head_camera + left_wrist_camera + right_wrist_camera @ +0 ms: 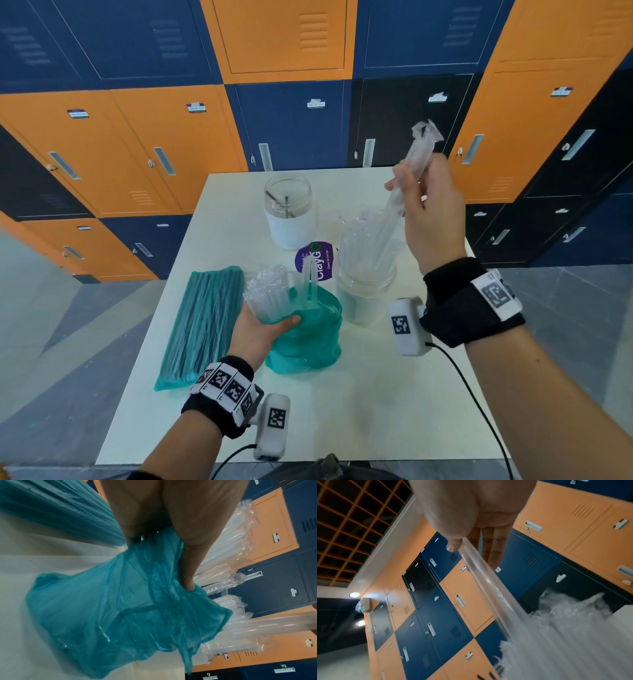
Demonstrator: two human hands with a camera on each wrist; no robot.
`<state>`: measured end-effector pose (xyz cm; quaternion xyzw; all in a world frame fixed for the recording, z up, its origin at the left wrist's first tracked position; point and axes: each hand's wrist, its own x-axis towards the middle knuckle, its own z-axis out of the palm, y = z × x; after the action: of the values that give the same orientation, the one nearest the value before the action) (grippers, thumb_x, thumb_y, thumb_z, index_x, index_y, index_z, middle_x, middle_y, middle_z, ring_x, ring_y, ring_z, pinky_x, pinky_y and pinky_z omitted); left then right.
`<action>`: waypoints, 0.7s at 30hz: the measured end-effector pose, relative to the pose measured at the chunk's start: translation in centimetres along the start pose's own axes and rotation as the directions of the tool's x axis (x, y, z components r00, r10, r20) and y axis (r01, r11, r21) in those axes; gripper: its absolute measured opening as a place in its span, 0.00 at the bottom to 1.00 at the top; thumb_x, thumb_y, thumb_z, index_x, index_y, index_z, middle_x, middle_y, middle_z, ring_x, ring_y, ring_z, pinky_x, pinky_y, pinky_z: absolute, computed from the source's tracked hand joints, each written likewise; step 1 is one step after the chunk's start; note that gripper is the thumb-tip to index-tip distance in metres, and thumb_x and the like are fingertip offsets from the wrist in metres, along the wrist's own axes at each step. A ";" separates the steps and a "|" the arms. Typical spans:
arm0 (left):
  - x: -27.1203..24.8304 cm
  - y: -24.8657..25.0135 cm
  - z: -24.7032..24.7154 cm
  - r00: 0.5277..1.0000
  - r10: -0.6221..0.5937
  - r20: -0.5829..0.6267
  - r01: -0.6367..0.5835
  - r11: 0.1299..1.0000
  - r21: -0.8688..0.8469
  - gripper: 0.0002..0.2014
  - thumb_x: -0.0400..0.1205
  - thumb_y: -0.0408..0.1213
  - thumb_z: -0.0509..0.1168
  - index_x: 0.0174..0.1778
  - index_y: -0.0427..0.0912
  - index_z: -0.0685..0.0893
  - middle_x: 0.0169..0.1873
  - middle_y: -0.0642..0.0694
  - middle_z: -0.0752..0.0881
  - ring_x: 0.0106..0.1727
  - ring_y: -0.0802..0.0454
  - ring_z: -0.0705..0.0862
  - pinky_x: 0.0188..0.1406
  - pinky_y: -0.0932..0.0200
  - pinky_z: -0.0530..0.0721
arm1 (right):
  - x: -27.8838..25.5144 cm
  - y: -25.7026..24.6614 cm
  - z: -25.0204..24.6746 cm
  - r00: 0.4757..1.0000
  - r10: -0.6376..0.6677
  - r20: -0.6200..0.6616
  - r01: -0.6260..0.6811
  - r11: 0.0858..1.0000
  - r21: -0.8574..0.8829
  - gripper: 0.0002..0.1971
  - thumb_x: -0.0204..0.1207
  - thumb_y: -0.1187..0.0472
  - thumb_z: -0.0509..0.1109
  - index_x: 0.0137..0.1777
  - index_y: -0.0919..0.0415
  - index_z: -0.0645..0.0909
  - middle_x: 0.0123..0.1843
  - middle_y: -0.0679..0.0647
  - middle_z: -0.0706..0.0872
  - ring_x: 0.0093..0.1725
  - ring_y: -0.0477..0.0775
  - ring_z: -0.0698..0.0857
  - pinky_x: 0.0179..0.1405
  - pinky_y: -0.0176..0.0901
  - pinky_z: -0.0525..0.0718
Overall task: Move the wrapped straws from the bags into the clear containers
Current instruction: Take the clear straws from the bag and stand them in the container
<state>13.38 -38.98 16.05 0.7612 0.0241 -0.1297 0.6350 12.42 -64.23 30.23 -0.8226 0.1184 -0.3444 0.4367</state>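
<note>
Ceiling grid (pixel 351 520) on right wrist only

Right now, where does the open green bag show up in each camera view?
Head: the green bag stands low centre on the table, the left hand gripping its rim.
Left wrist: the bag fills the middle, below the thumb.
Right wrist: not in view.
Shared landmark: the orange and blue lockers behind.

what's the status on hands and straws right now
Left hand grips open teal bag. Right hand holds wrapped straws, lower ends in the near jar. Nothing blocking.
</note>
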 end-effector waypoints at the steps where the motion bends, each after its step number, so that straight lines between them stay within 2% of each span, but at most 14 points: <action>1: 0.0 0.0 0.0 1.000 0.004 -0.003 -0.004 1.000 0.007 0.30 0.67 0.28 0.82 0.62 0.44 0.76 0.48 0.53 0.87 0.47 0.64 0.85 0.36 0.76 0.83 | 0.0 0.4 0.1 1.000 -0.003 -0.003 0.002 1.000 -0.026 0.17 0.84 0.43 0.58 0.58 0.57 0.75 0.46 0.45 0.87 0.42 0.44 0.84 0.43 0.50 0.87; 4: 0.0 0.0 0.0 1.000 0.009 -0.010 -0.009 1.000 0.028 0.29 0.67 0.28 0.82 0.59 0.46 0.77 0.47 0.54 0.87 0.41 0.70 0.86 0.40 0.73 0.86 | -1.0 2.7 0.9 0.999 0.032 0.023 -0.029 0.991 -0.133 0.15 0.83 0.45 0.61 0.54 0.57 0.77 0.50 0.48 0.81 0.44 0.45 0.79 0.46 0.43 0.83; 6: 0.1 -0.1 0.0 1.000 0.011 -0.011 -0.011 0.999 0.033 0.28 0.67 0.27 0.82 0.58 0.47 0.78 0.46 0.54 0.87 0.39 0.73 0.86 0.40 0.73 0.86 | -2.3 5.1 1.7 0.999 0.021 0.030 -0.012 0.966 -0.259 0.16 0.81 0.46 0.66 0.52 0.60 0.80 0.53 0.52 0.78 0.52 0.50 0.75 0.53 0.43 0.78; 8: 0.2 -0.2 0.0 1.000 0.008 -0.009 -0.008 0.999 0.031 0.28 0.67 0.27 0.82 0.59 0.46 0.78 0.46 0.54 0.87 0.41 0.72 0.85 0.37 0.76 0.83 | -3.7 7.4 2.5 1.000 0.008 0.029 0.003 0.925 -0.381 0.17 0.77 0.46 0.72 0.50 0.63 0.84 0.57 0.57 0.76 0.56 0.57 0.71 0.57 0.46 0.76; 10: 0.2 -0.2 0.0 1.000 0.010 -0.003 -0.010 0.999 0.032 0.28 0.67 0.28 0.82 0.59 0.46 0.77 0.47 0.53 0.87 0.42 0.71 0.84 0.37 0.77 0.83 | -5.0 9.0 3.1 0.998 0.048 0.035 -0.026 0.887 -0.462 0.18 0.73 0.47 0.76 0.50 0.62 0.86 0.61 0.59 0.76 0.58 0.62 0.70 0.57 0.53 0.77; 12: 0.3 -0.2 0.0 1.000 0.013 0.006 -0.014 0.999 0.034 0.29 0.67 0.28 0.82 0.60 0.45 0.77 0.47 0.53 0.87 0.43 0.70 0.84 0.36 0.77 0.83 | -5.6 9.4 3.3 0.996 0.078 0.042 -0.047 0.863 -0.503 0.20 0.70 0.49 0.78 0.57 0.60 0.84 0.67 0.59 0.73 0.60 0.62 0.69 0.59 0.57 0.77; 14: 0.3 -0.3 -0.1 1.000 0.011 0.007 -0.011 0.999 0.033 0.30 0.67 0.28 0.82 0.62 0.43 0.76 0.48 0.53 0.87 0.45 0.68 0.84 0.37 0.77 0.83 | -5.3 9.0 3.1 0.997 0.057 0.049 -0.029 0.890 -0.455 0.29 0.69 0.55 0.79 0.69 0.55 0.76 0.74 0.56 0.69 0.68 0.60 0.70 0.67 0.58 0.74; 16: 0.4 -0.4 -0.1 1.000 0.003 0.001 -0.003 1.000 0.029 0.31 0.67 0.28 0.82 0.63 0.42 0.77 0.49 0.52 0.87 0.46 0.66 0.85 0.39 0.75 0.84 | -4.5 8.5 2.8 0.994 0.003 0.113 0.044 0.911 -0.409 0.36 0.72 0.60 0.76 0.78 0.50 0.66 0.81 0.52 0.64 0.77 0.56 0.66 0.75 0.52 0.66; 17: 0.5 -0.5 -0.2 1.000 0.000 0.001 0.000 1.000 0.025 0.31 0.66 0.29 0.82 0.64 0.41 0.77 0.50 0.50 0.88 0.48 0.64 0.86 0.42 0.72 0.86 | -4.2 8.4 2.7 0.984 -0.026 0.177 0.102 0.896 -0.432 0.35 0.75 0.61 0.73 0.80 0.49 0.63 0.83 0.50 0.61 0.81 0.54 0.63 0.78 0.50 0.61; 19: 0.5 -0.7 -0.2 1.000 -0.009 -0.001 0.009 1.000 0.023 0.33 0.66 0.30 0.83 0.65 0.41 0.77 0.52 0.48 0.88 0.52 0.59 0.87 0.51 0.62 0.87 | -4.3 8.8 3.0 0.950 -0.051 0.307 0.211 0.832 -0.513 0.29 0.83 0.60 0.63 0.83 0.51 0.60 0.86 0.48 0.58 0.85 0.52 0.56 0.84 0.50 0.53; 21: 0.4 -0.5 -0.1 1.000 -0.018 -0.004 0.018 1.000 0.020 0.32 0.66 0.30 0.83 0.65 0.42 0.77 0.52 0.48 0.88 0.52 0.58 0.87 0.56 0.56 0.86 | -5.1 9.5 3.5 0.934 -0.027 0.356 0.239 0.789 -0.566 0.25 0.87 0.57 0.54 0.84 0.54 0.59 0.86 0.48 0.56 0.86 0.50 0.53 0.85 0.50 0.46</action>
<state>13.72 -38.80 15.44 0.7674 0.0309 -0.1343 0.6261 12.02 -65.08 18.98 -0.9701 0.0875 -0.1769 0.1409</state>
